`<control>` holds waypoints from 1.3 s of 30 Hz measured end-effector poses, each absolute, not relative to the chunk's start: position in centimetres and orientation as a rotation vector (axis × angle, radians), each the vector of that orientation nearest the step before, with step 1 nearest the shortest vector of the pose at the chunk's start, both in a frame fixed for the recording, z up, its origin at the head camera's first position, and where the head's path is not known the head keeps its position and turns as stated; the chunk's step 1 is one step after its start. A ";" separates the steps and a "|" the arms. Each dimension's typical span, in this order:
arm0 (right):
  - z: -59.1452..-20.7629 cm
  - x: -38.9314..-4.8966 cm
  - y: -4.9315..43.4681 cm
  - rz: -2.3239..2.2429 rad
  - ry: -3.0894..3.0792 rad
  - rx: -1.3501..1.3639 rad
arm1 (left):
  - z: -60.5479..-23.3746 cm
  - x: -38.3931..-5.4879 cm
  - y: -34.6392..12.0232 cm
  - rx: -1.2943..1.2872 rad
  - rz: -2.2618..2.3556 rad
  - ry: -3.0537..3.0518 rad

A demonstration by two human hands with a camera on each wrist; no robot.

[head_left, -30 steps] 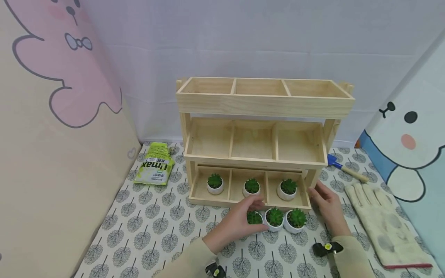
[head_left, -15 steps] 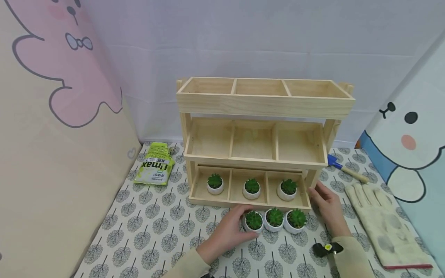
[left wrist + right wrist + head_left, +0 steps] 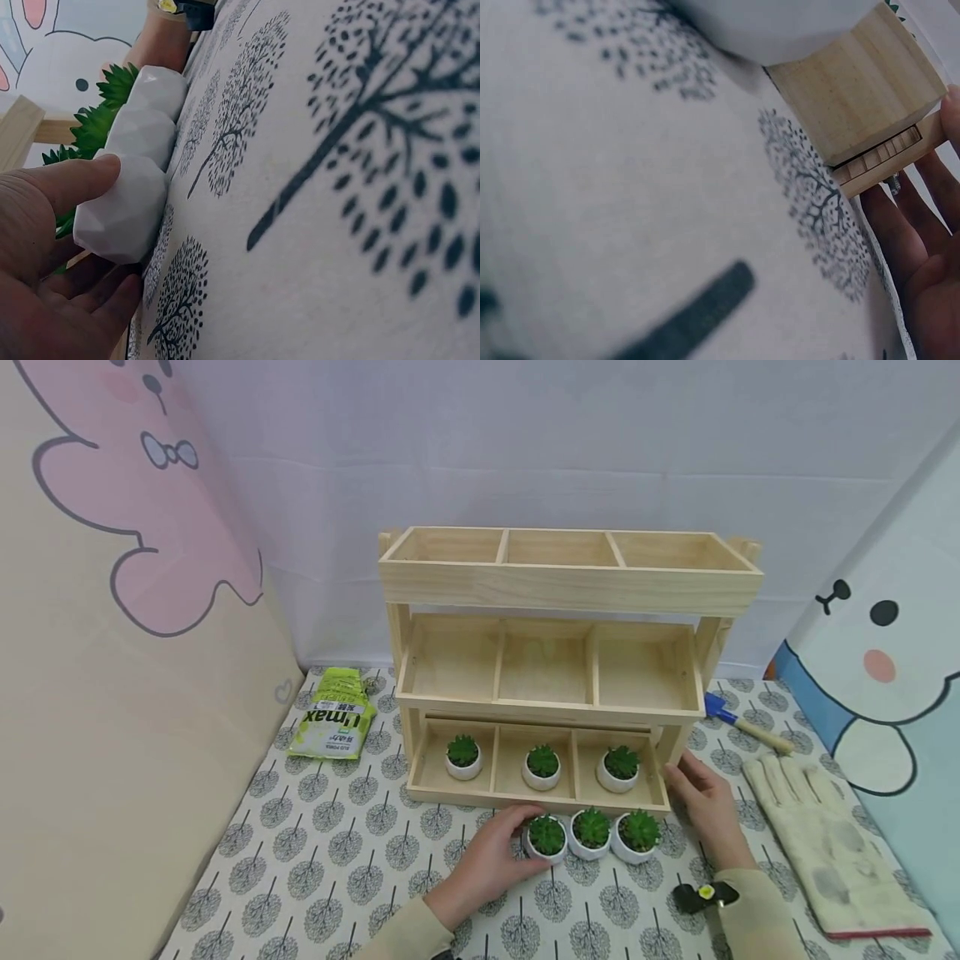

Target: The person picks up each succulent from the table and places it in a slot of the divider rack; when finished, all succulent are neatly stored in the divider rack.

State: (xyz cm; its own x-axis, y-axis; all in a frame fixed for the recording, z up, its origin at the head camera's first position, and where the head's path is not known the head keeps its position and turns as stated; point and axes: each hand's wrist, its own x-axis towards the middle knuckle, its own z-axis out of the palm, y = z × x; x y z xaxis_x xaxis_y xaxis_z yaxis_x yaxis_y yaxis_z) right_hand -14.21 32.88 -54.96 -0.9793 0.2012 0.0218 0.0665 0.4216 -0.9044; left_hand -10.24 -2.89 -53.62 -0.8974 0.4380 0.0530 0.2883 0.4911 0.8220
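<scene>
My left hand (image 3: 489, 860) pinches the leftmost of three small potted succulents (image 3: 546, 838) standing in a row on the cloth. In the left wrist view its thumb lies on the white faceted pot (image 3: 124, 214), and its fingers curve around the other side. Beside it stand the middle succulent (image 3: 590, 833) and the right succulent (image 3: 636, 837). My right hand (image 3: 707, 810) holds the right leg of a three-tier wooden planter shelf (image 3: 570, 589). The right wrist view has the fingers (image 3: 900, 225) behind the shelf's wooden strip (image 3: 889, 157).
On the bottom tier, each compartment holds one potted succulent, such as the left one (image 3: 463, 757). A green-and-white bag (image 3: 333, 714) lies left of the shelf. To the right are a blue-headed shovel (image 3: 750, 727) and pale work gloves (image 3: 832, 847).
My left hand has drawn back from above the leftmost succulent to its left side, with thumb and fingers around the pot. The right hand stays at the shelf.
</scene>
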 end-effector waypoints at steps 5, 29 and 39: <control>-55.1 -14.3 32.9 1.600 -2.536 -0.243 | -53.9 -10.3 -2.8 0.609 1.443 2.505; -54.9 -14.4 32.8 1.626 -2.508 -0.267 | -53.7 -10.2 -3.0 0.552 1.616 2.332; -54.9 -14.5 32.9 1.615 -2.523 -0.265 | -52.3 -10.5 -3.5 0.559 1.712 2.241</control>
